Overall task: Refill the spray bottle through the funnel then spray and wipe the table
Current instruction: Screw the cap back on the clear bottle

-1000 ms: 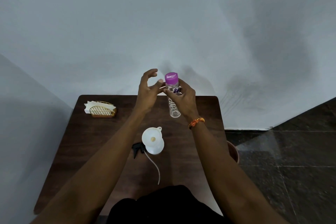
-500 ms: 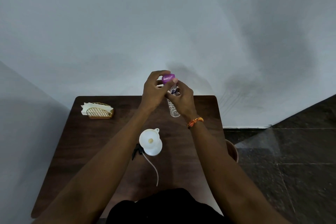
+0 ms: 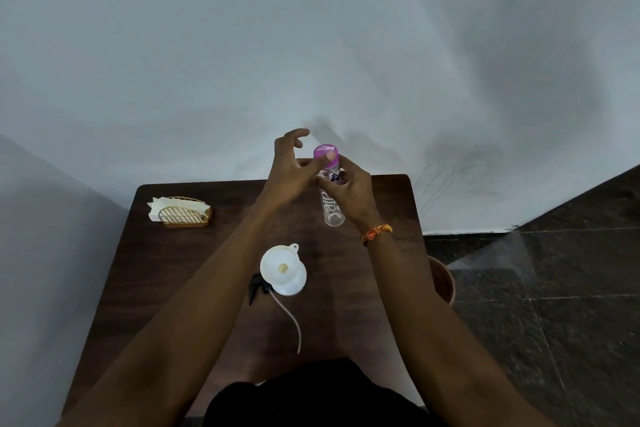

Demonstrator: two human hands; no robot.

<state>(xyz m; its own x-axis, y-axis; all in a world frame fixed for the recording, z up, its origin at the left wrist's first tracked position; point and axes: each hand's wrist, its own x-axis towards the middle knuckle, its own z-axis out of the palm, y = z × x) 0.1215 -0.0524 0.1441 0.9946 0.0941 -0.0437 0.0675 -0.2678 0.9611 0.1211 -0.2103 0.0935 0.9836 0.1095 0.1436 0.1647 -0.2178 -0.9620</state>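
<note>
The right hand (image 3: 349,189) grips a clear bottle (image 3: 331,204) above the far tabletop (image 3: 180,274). The left hand (image 3: 291,170) pinches its purple cap (image 3: 325,152), other fingers spread. Nearer, a white funnel (image 3: 281,267) sits in the spray bottle (image 3: 291,284), beside the black sprayer head (image 3: 258,286).

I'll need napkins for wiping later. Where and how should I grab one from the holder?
Pinch the white napkins at the corner sticking out past the left end of the wire napkin holder, coming from above and the left. They stand upright in the holder, so pull upward.
</note>
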